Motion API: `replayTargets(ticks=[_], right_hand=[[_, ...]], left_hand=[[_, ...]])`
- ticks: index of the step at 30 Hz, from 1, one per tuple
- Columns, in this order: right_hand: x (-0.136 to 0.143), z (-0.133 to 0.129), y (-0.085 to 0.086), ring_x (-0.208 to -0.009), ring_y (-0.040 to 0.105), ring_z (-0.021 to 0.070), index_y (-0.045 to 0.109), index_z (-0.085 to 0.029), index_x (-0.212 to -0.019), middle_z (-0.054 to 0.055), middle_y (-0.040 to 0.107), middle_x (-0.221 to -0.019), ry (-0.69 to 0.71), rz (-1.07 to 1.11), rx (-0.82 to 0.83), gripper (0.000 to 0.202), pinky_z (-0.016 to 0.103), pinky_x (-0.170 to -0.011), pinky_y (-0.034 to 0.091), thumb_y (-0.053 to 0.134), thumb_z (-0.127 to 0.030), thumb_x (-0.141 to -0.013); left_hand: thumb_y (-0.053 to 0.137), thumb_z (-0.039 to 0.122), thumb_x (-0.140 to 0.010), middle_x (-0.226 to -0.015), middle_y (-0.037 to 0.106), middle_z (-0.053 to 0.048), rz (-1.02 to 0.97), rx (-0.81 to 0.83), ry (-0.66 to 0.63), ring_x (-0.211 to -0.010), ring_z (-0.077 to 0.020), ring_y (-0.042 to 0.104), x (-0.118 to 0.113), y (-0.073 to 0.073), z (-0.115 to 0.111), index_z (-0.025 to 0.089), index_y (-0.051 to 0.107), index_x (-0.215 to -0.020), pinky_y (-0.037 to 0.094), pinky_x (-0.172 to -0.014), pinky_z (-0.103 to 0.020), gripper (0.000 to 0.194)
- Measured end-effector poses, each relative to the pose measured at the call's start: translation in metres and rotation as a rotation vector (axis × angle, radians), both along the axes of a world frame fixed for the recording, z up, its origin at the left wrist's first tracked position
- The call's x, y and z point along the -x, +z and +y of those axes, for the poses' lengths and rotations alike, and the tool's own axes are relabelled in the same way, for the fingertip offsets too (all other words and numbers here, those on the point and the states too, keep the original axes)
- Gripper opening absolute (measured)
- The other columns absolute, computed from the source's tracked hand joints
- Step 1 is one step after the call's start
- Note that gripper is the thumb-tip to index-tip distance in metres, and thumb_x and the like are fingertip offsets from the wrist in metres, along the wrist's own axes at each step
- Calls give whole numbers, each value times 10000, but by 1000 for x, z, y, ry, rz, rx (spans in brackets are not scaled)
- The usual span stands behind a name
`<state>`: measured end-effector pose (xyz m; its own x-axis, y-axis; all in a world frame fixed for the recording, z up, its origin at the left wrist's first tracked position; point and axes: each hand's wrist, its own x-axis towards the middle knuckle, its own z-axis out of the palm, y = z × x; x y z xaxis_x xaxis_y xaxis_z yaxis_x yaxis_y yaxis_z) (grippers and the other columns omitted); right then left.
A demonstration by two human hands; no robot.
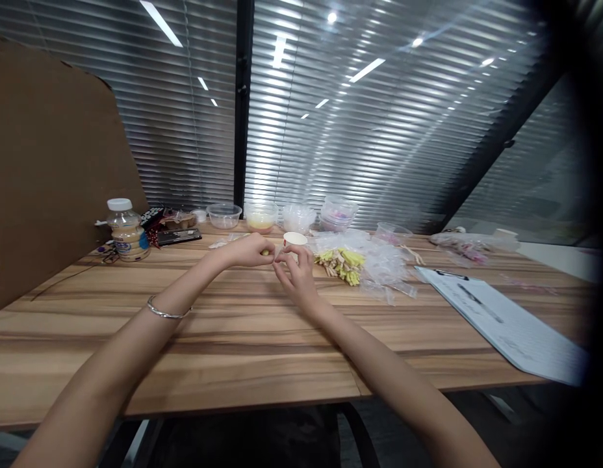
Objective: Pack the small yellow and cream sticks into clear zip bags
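- Left hand (250, 251) curled narrow above the wooden table (243, 338), fingertips pinched on a small yellow piece (266, 252); silver bracelet (166, 311) on that wrist.
- Right hand (295, 272) just beside it, fingers bent close, tips meeting the same yellow piece; too small to tell how firmly held.
- Small paper cup (295, 240) directly behind both hands.
- Pile of yellow and tan clips (341, 264) on clear plastic bags (384, 263), right of the cup.
- Clear plastic bowls (260, 216) lined along the far edge.
- Capped bottle (127, 231) far left; clipboard with paper (501, 322) at right.
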<state>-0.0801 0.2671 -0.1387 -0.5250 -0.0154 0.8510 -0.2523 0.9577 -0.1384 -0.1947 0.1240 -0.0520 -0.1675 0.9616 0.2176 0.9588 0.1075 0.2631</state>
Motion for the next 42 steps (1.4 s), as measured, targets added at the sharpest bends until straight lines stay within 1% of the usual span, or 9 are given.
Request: replayTargets(ticks=[6,13,17,22,26,30,34,38,42], right_hand=[[1,-4,2,-986,455,223,557,-191,-846,68,566,-923,8,-107,134,211,398,-916,354,486,-383,-898],[-1,-7,6,-936,472,188,509,-192,-864,46,573,-912,94,-262,150,220,325,-835,393,405,-371,-938],[1,-5,4,-925,469,192,522,-185,-865,57,570,-891,95,-272,57,216,335,-842,392,344,-270,-954],[4,-4,4,-910,478,203,535,-182,-820,68,580,-866,46,-244,-33,203,347,-840,393,373,-232,-932],[6,-5,3,-888,491,201,535,-188,-764,65,591,-830,31,-243,-81,195,344,-833,398,405,-208,-908],[6,-5,1,-867,510,200,529,-187,-731,65,586,-800,8,-244,-73,175,348,-831,411,442,-211,-882],[1,-6,2,-1003,523,224,528,-158,-984,108,591,-996,19,-157,1,170,382,-889,425,466,-279,-883],[-4,-8,5,-1289,362,263,307,-144,-1336,159,432,-1337,87,-48,-105,582,491,-1088,271,521,-402,-861],[-3,-11,4,-1336,303,287,190,-146,-1415,165,388,-1386,86,-42,-180,783,544,-1129,169,568,-477,-815]], left_hand=[[508,298,-818,-615,574,6,-37,29,-84,-550,-86,437,1,4,-1,133,652,-744,264,-524,-212,230],[535,274,-820,-755,656,-10,-21,93,-201,-642,-100,513,0,10,-5,162,688,-855,303,-563,-198,193],[523,319,-837,-742,672,-7,-15,147,-187,-603,-96,504,2,8,-5,183,700,-893,294,-545,-205,231],[513,247,-807,-664,642,18,-19,163,-191,-539,-87,456,2,5,-4,192,680,-794,272,-519,-215,176],[532,195,-732,-575,583,19,1,165,-121,-495,-98,404,10,1,-6,186,649,-685,243,-494,-241,126],[537,247,-726,-552,549,4,46,184,-35,-499,-109,408,15,-1,-7,173,608,-636,235,-493,-251,136],[538,272,-733,-598,558,2,-5,177,-61,-528,-110,441,10,6,-9,167,617,-685,248,-501,-243,140],[513,225,-737,-647,566,5,-135,149,-130,-574,-110,474,5,16,-13,155,632,-738,296,-542,-232,137],[526,202,-723,-718,596,-4,-244,162,-219,-659,-125,516,4,22,-15,141,645,-754,349,-617,-229,136]])
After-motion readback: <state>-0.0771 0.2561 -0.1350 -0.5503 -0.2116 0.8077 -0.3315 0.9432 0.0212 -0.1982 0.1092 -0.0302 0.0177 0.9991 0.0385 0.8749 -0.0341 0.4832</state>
